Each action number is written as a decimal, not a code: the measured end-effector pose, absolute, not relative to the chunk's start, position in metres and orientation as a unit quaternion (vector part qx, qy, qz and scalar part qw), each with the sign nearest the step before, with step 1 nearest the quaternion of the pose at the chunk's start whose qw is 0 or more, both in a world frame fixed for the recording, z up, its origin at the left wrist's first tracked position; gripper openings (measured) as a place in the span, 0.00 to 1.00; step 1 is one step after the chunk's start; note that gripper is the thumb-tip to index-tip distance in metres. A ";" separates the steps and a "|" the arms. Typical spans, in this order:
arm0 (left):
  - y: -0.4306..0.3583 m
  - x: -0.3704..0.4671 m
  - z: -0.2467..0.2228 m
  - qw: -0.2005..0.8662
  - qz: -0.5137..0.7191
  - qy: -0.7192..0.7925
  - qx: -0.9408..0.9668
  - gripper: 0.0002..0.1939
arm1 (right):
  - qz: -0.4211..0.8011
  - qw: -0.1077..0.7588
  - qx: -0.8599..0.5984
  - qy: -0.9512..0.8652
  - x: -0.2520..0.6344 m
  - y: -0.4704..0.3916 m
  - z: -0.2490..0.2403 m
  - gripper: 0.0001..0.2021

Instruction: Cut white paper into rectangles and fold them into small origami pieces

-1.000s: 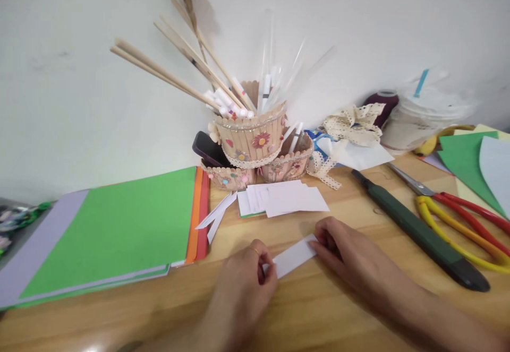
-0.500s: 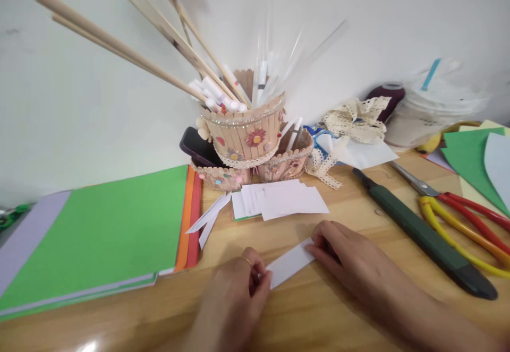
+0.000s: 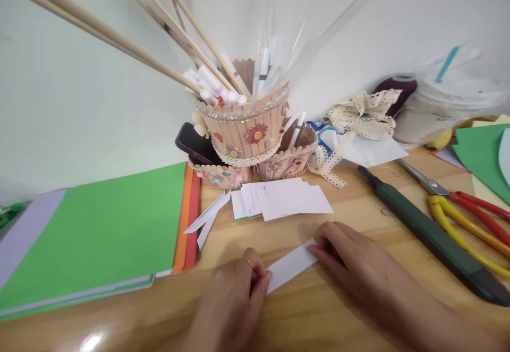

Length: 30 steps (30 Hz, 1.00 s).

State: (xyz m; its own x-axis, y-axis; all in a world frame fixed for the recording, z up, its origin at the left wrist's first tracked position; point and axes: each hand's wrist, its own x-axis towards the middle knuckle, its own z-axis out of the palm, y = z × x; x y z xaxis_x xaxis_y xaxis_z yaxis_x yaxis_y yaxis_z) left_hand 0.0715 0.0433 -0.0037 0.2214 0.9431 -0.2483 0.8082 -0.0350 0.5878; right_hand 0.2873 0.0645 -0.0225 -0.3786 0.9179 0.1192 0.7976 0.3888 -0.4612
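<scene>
Left hand and right hand pinched one strip, ends partly hidden; one scissors ran out of view.

Soft light, white glare on the tabletop, mild blur

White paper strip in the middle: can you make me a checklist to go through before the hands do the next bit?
1. Left hand holds one end of the white paper strip: ok.
2. Right hand holds the other end: ok.
3. Strip is free of creases along its whole length: cannot tell, the hands hide its ends.
4. Loose white papers are apart from the strip: ok, they lie beyond it.
5. Scissors are away from both hands: ok, they lie off to the right.
6. Dark green tool is not touching the right hand: ok, there is bare wood between them.
</scene>
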 end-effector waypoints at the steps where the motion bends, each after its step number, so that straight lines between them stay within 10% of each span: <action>1: 0.043 0.071 -0.004 0.321 0.102 0.614 0.714 0.09 | 0.166 0.180 -0.528 -0.813 0.287 0.064 -0.023 0.08; 22: 0.047 0.062 -0.016 -0.040 0.065 0.326 0.942 0.23 | 0.188 0.236 -0.462 -0.834 0.290 0.066 -0.017 0.05; 30: 0.045 0.063 -0.017 -0.127 0.067 0.337 0.931 0.21 | 0.006 0.180 -0.253 -0.950 0.297 0.051 0.005 0.13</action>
State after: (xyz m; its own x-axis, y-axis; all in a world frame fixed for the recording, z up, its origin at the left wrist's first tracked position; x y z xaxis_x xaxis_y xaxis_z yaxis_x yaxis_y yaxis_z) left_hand 0.0629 0.0445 -0.0166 0.7644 0.6095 0.2105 0.6436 -0.7410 -0.1916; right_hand 0.2967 0.0514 0.0047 -0.8070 0.4840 0.3384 0.4796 0.8714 -0.1028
